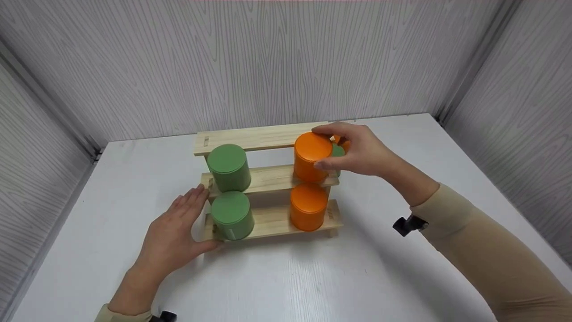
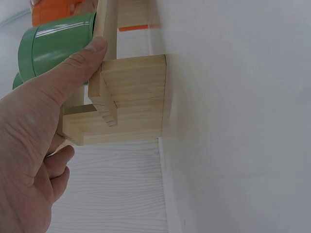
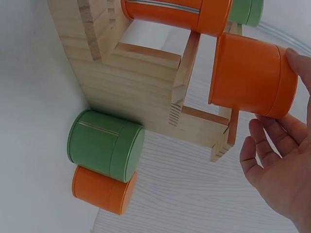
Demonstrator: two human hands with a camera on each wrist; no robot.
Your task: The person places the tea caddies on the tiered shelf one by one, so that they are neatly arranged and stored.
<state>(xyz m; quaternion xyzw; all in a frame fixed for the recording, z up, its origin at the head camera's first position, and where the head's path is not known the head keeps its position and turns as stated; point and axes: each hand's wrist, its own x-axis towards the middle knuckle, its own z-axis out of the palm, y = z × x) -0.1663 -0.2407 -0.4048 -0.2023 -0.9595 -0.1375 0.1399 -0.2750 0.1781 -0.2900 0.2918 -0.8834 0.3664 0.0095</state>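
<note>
A three-tier wooden rack (image 1: 272,176) stands on the white table. My right hand (image 1: 364,150) grips an orange tin (image 1: 313,147) near its lid, thumb in front and fingers behind, at the right end of the middle board. Below it, another orange tin (image 1: 308,208) is on the bottom board. Two green tins stand at the left end, an upper one (image 1: 229,165) and a lower one (image 1: 232,214). My left hand (image 1: 172,232) rests against the rack's left end. Its thumb touches the bottom board's front edge, as the left wrist view shows.
Past the rack's right side, a green tin (image 3: 104,145) and an orange tin (image 3: 99,191) stand on the table, mostly hidden behind my right hand in the head view. Grey wood-grain panels (image 1: 277,62) enclose the table (image 1: 286,281) at the back and both sides.
</note>
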